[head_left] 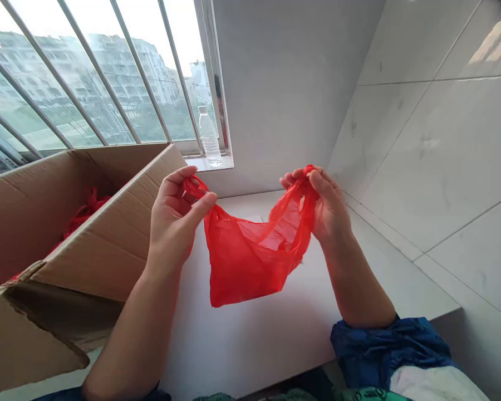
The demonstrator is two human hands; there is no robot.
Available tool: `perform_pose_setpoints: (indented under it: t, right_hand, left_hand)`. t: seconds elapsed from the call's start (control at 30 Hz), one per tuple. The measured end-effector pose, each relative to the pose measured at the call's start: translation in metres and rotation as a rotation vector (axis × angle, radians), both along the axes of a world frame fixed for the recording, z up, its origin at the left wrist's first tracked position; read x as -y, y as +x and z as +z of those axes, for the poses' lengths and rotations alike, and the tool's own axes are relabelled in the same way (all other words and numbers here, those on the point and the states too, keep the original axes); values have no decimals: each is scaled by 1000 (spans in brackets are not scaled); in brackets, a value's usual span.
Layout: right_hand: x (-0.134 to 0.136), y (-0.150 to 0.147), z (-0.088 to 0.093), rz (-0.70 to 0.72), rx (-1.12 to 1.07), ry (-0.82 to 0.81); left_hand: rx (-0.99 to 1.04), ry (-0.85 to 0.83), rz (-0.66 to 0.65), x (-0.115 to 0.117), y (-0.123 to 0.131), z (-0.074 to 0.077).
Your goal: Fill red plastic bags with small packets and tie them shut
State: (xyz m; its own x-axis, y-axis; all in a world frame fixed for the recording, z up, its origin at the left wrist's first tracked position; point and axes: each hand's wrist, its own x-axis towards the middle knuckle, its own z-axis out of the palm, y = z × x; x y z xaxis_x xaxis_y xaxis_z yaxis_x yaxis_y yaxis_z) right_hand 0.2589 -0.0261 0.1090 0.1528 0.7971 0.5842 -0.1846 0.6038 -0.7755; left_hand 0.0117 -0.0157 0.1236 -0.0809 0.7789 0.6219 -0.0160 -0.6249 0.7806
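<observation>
A red plastic bag (246,262) hangs stretched between my two hands, above a white tabletop. My left hand (177,209) pinches one of its handles between thumb and fingers. The other handle is gripped by my right hand (323,197), bunched between thumb and fingertips. The bag's mouth sags in the middle, and its thin film lets some light through. Whether anything lies inside the bag cannot be made out.
An open cardboard box (108,234) stands at the left, with more red plastic (86,211) inside. On the sill of the barred window is a clear bottle (209,136). Tiled wall (438,150) bounds the white table (250,345) on the right.
</observation>
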Motion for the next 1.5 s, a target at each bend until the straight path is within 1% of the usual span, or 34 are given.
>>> perform_pose_setpoints:
  t: [0.1,0.17,0.23,0.27,0.3,0.37,0.43,0.5,0.57,0.6,0.63,0.67,0.73,0.77,0.8,0.87,0.9,0.97,1.07,1.13,1.2,1.23,1.33,1.4,1.43,1.5]
  right_hand:
    - [-6,-11,-1,76,-105,59]
    - [-8,-15,-5,77,-93,93]
    - [-10,-19,-11,64,-27,110]
    - [-10,-21,-15,59,21,103]
    - [-10,-24,-20,55,77,85]
    - [-10,-31,-29,33,208,33]
    - [-10,-40,-38,-1,359,-1]
    - [-10,-49,-45,-40,490,21]
    - [-11,-53,-50,-60,555,72]
    - [-13,-54,-51,-61,553,90]
    - [-14,-53,-52,-52,529,92]
    - [-16,-52,-53,-25,491,68]
    - [-18,-47,-52,76,387,-42]
    - [-19,-45,-52,141,337,-107]
    - [-20,-43,-51,205,293,-162]
    - [-21,-39,-51,310,243,-233]
    - [-22,-38,-51,338,230,-255]
    - [-24,-35,-52,369,211,-287]
    - [-24,-30,-56,411,207,-294]
    - [-22,-27,-58,435,300,-258]
    - [-19,-27,-61,378,459,-190]
    - [-18,-28,-62,310,542,-140]
    - [-18,-33,-71,14,732,37]
    - [-19,-37,-78,-156,793,138]
    - [-20,-39,-81,-214,805,175]
    - [-17,-39,-85,-277,807,224]
  left_hand:
    - [-375,203,278,5,-6,10]
    - [-559,299,462,10,-14,17]
    - [-664,345,572,13,-22,22]
    - [-693,361,587,14,-23,24]
    - [-717,372,569,14,-23,24]
    - [-740,376,449,13,-16,22]
    - [-735,352,270,12,-4,17]
    - [-708,300,51,10,10,10]
    - [-644,251,-158,6,22,-1]
    - [-578,239,-208,3,26,-9]
    - [-488,234,-205,-1,29,-18]
    - [-391,224,-160,-5,31,-29]
    - [-242,167,-59,-12,34,-52]
    - [-226,104,-66,-14,34,-63]
    - [-244,14,-117,-16,35,-73]
    - [-299,-193,-285,-17,34,-88]
    - [-303,-283,-364,-17,34,-91]
    - [-262,-424,-485,-18,30,-94]
    - [-148,-587,-614,-22,23,-91]
    - [-46,-686,-673,-24,19,-90]
    - [45,-739,-711,-25,17,-89]
    - [73,-751,-721,-25,16,-89]
    - [40,-774,-702,-23,17,-89]
    - [-33,-791,-677,-22,18,-89]
    - [-62,-796,-669,-22,19,-89]
    - [-70,-792,-649,-20,19,-89]
